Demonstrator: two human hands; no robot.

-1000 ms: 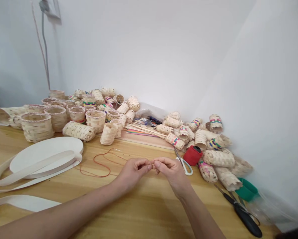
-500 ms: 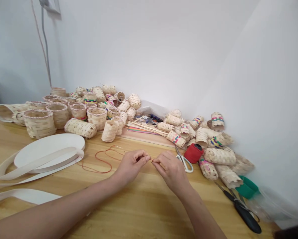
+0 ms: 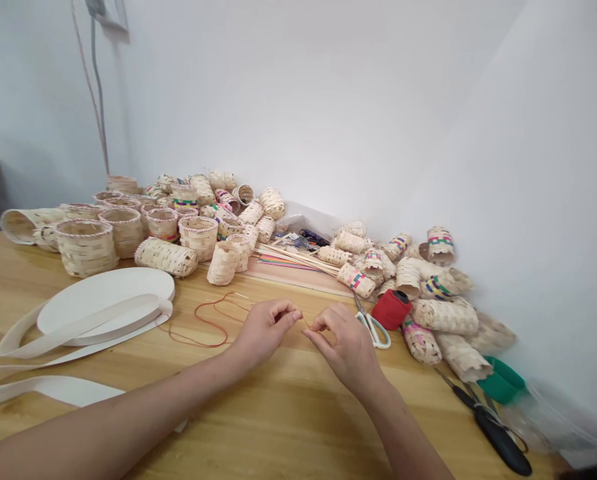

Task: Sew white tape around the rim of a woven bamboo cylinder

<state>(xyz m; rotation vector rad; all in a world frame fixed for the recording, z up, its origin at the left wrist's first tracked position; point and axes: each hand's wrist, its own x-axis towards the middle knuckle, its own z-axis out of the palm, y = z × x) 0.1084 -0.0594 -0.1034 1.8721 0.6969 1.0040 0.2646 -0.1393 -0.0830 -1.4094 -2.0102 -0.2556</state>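
Observation:
Over the wooden table (image 3: 288,413), my left hand (image 3: 268,330) pinches a thin red thread between thumb and forefinger. My right hand (image 3: 343,343) faces it a short gap away, thumb and forefinger bent around the thread's short end, their tips slightly apart. More of the red thread (image 3: 196,311) lies in loose loops left of my left hand. At the top of these loops rests a thin pale needle-like piece (image 3: 241,295). White-handled scissors (image 3: 378,330) and a red thread spool (image 3: 391,309) lie just beyond my right hand.
Woven baskets (image 3: 86,250) crowd the back left; smaller woven pieces (image 3: 446,316) pile up at the right. A white ribbon roll (image 3: 98,300) lies at left. Black-handled tools (image 3: 501,440) and a green tape roll (image 3: 501,380) sit at right. Thin wooden strips (image 3: 298,257) lie behind.
My right thumb and forefinger have spread apart a little, and the thread shows between the hands. My left hand keeps its pinch. The view has shifted slightly.

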